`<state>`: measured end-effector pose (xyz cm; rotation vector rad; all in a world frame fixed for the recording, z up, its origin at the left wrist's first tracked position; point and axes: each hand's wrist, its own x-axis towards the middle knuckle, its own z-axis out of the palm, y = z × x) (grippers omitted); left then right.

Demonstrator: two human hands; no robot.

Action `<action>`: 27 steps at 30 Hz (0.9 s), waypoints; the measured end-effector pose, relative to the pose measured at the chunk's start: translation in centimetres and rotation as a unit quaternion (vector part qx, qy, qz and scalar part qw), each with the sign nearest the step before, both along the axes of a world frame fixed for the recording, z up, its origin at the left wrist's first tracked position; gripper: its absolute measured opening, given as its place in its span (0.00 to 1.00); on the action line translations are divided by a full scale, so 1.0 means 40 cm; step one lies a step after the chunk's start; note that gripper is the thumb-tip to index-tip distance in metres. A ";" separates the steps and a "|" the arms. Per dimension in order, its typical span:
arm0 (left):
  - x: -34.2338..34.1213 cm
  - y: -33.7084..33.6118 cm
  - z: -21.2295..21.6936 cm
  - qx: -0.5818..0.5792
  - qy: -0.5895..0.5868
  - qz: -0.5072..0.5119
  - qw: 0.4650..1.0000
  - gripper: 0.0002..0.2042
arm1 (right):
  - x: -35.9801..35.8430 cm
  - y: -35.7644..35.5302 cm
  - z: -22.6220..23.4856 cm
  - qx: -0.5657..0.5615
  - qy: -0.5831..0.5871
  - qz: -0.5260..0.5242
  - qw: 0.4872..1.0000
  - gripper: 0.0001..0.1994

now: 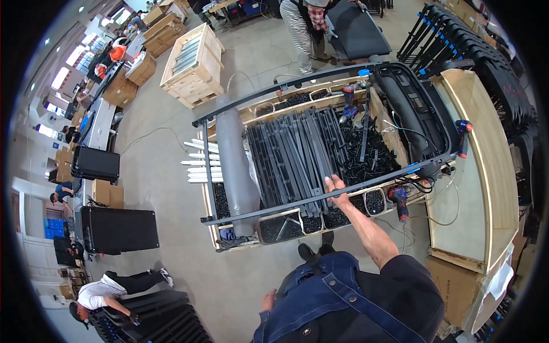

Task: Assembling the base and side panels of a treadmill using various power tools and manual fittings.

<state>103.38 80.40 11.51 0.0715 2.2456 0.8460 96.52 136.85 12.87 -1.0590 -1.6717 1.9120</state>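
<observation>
While the right hand (336, 187) curls shut over the near rail of the black metal frame (320, 200) lying across the worktop (486, 171), a firm, level grip seems wise; the left hand (269, 300) hangs loosely curled, empty, by the apron (326, 303).

Right hand (336, 188) grips the near rail of the black frame (297, 204), which lies across the table (486, 171) and bars straight-down reach into the bins below. Gaps betw. rails are open, but the grey roll (234, 166) and stacked black slats (291, 154) fill the middle. Cordless drills (399, 200) and cables crowd the R side; floor to the left is open.
</observation>
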 end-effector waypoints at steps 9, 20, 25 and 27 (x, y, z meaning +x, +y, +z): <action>-0.206 0.195 -0.066 0.123 -0.208 0.115 0.964 0.17 | 0.511 -0.300 0.159 0.303 -0.199 -0.034 0.931 0.16; -0.282 0.822 0.197 0.366 -0.409 -0.112 0.828 0.31 | 0.881 -0.594 0.426 0.336 -0.375 -0.025 0.863 0.14; -0.267 0.965 0.342 0.487 -0.468 -0.063 0.735 0.22 | 0.896 -0.595 0.529 0.350 -0.355 -0.016 0.867 0.13; -0.275 0.979 0.364 0.506 -0.435 -0.057 0.743 0.15 | 0.892 -0.571 0.539 0.354 -0.345 -0.006 0.870 0.13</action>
